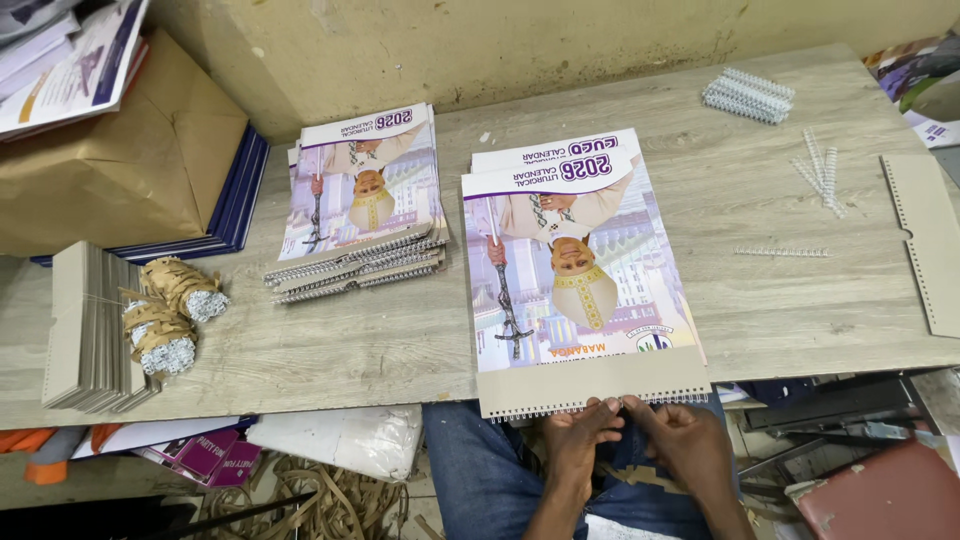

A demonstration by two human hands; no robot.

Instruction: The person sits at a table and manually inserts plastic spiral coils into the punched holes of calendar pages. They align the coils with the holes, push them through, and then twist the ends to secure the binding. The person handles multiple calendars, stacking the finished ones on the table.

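Calendar: the calendar (580, 270) lay flat on the wooden surface (780, 300), long axis running 12 to 6 o'clock — its picture upside down to the wearer, its wire-bound edge at 6 o'clock, overhanging the near rim.
Left hand: the left hand (580, 440) pinched the wire binding (600, 405) from below.
Right hand: the right hand (685, 440) pinched the same binding just beside it, fingertips nearly meeting.
Stack: a stack of bound calendars (365, 200) sat at 10 o'clock, bindings toward the wearer.
Loose coils: spare wire combs (748, 95) lay at 1 o'clock — more strips (820, 175) nearby.
Containers: none in view held anything that I could make out.
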